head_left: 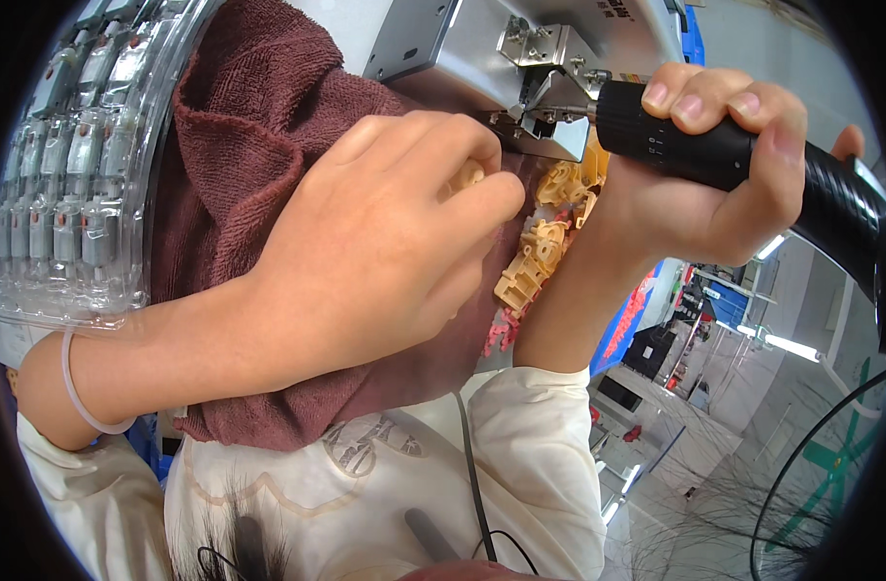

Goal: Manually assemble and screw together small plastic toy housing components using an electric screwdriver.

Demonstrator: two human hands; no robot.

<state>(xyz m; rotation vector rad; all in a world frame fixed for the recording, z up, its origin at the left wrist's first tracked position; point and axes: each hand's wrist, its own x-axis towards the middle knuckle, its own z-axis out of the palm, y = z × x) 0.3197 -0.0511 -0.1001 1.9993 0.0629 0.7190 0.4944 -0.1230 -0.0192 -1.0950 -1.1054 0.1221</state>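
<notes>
My right hand [690,203] is wrapped round a black electric screwdriver [632,121], which lies almost level. Its metal tip reaches into the bracket at the front of a silver screw feeder [443,53]. In the middle of the view, my left hand [375,232] is closed over the brown towel, with its fingers curled inward. A small piece of a pale yellow plastic part [465,176] shows between its thumb and forefinger; the rest is hidden by the hand. More yellow plastic parts [532,263] lie in a heap between my two arms.
A crumpled brown towel [240,155] spreads under my left arm. At the left stands a clear plastic tray [70,189] with rows of grey pieces. Small pink pieces [502,332] lie beside the yellow heap. A blue bin [610,360] is beyond my right forearm.
</notes>
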